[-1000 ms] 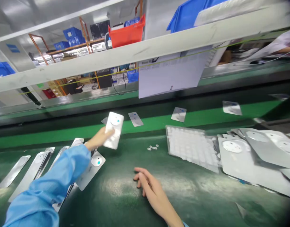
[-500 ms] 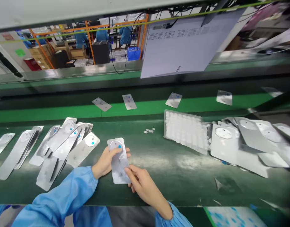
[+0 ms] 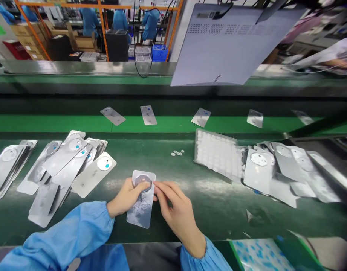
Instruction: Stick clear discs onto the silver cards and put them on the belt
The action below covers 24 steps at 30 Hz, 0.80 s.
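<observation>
Both my hands are low at the front of the green bench. My left hand (image 3: 127, 197) grips a silver rectangular plate (image 3: 139, 210) along its left side, with the thumb lying over a round disc (image 3: 143, 181) near the plate's top end. My right hand (image 3: 173, 205) comes in from the right, its thumb and fingertips pinched at the disc's right edge. Part of the plate is hidden under my fingers. To the left, close to my left wrist, lies a loose pile of similar plates (image 3: 74, 158) with round discs.
A tray of white pieces (image 3: 217, 154) and a heap of silver plates (image 3: 275, 171) lie to the right. Tiny discs (image 3: 177, 152) sit between. Plates (image 3: 147, 114) lie on a farther green belt (image 3: 49, 124). A pale sheet (image 3: 230, 45) hangs above. A co-worker's arm (image 3: 334, 58) shows upper right.
A second ago my left hand held the plate up near the pile. Both hands now hold it low at the bench's front, and my right hand has moved up to the disc.
</observation>
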Each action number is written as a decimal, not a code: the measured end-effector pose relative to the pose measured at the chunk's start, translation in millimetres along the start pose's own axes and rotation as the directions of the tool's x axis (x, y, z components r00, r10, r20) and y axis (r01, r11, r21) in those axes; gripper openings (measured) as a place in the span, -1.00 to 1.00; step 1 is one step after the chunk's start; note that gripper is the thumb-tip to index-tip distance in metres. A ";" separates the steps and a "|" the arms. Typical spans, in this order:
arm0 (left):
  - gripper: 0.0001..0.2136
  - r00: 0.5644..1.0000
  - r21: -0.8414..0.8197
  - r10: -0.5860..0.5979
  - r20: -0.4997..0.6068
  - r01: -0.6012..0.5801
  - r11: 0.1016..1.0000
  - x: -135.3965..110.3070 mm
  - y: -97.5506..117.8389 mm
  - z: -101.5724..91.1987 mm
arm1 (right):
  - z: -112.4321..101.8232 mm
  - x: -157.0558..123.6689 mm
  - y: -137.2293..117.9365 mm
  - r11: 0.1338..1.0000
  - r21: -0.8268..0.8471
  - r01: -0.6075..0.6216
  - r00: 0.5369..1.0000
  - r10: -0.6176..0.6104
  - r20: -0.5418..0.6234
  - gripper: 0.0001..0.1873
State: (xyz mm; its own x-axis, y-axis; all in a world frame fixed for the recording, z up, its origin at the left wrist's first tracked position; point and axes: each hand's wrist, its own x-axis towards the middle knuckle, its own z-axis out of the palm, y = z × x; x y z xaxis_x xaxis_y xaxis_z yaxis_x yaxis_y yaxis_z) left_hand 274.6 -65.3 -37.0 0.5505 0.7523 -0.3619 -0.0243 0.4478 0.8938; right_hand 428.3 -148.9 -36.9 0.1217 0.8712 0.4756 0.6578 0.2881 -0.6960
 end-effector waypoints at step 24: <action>-0.55 1.000 0.093 0.005 -0.022 -0.003 0.996 -0.7 -20.2 -15.7 | 14.6 4.9 2.6 0.981 -0.168 0.095 0.995 -0.101 -0.026 -0.82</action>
State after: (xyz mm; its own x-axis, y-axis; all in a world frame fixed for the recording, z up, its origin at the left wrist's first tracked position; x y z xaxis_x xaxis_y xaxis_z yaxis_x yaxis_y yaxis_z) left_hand 261.6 -67.2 -58.9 0.5317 0.7650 -0.3634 0.0519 0.3988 0.9156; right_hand 419.8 -138.1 -44.2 0.0739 0.8272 0.5570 0.7818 0.2987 -0.5473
